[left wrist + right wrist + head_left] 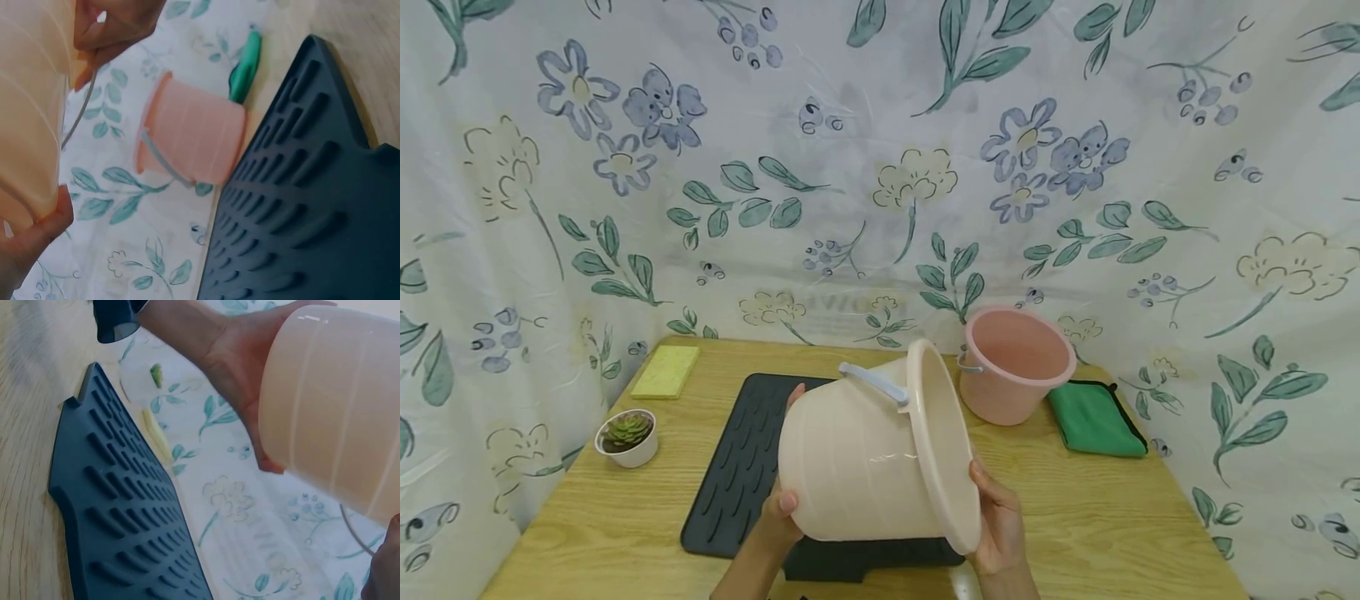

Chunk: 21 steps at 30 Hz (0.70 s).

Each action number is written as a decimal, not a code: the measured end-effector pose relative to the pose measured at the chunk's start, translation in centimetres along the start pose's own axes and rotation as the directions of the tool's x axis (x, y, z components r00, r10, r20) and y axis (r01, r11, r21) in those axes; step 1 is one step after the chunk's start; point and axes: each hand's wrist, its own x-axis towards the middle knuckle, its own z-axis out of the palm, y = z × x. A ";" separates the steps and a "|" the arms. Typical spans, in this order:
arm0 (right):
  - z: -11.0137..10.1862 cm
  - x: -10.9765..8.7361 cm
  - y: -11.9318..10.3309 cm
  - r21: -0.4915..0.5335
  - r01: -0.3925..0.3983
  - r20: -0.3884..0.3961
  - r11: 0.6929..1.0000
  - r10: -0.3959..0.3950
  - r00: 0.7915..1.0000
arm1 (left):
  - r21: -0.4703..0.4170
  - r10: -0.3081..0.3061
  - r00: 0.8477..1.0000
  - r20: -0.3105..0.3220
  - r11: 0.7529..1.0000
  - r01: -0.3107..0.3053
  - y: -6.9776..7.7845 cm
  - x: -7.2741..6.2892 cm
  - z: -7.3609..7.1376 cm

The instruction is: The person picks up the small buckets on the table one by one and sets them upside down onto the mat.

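Observation:
A cream bucket (857, 467) is held tilted on its side above the dark mat, its mouth facing right. My left hand (778, 512) grips it at the base, with the thumb on the near side and fingertips showing behind. At the rim my right hand (1000, 521) holds the lower right edge, its fingers partly hidden by the bucket. The pale blue-grey handle grip (876, 384) lies along the bucket's upper side. In the right wrist view the left hand (240, 375) spans the bucket's bottom.
Below the bucket lies a dark ridged drying mat (737, 467). Behind it to the right stand a pink bucket (1000, 400) and a folded green cloth (1097, 421). A yellow flat pad (666, 372) and a potted succulent (627, 437) are on the left. A floral curtain (850, 208) closes the back.

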 end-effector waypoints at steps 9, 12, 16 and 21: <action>-0.5 0.2 -0.5 -0.054 -0.040 -0.030 0.998 0.039 0.999 | 0.332 0.132 0.983 -0.126 0.940 -0.084 0.5 0.1 1.3; -0.9 0.2 -1.1 -0.124 -0.096 -0.060 0.988 0.089 0.994 | 0.464 0.176 0.971 -0.163 0.882 -0.082 0.9 -0.2 1.1; -1.1 0.2 -2.5 -0.385 -0.188 -0.184 0.904 0.124 0.975 | 0.526 0.229 0.959 -0.169 0.844 -0.109 1.9 -0.5 0.5; -0.9 0.2 -4.2 -0.668 -0.256 -0.321 0.699 0.040 0.946 | 0.564 0.301 0.943 -0.144 0.807 -0.172 3.7 -0.6 -0.2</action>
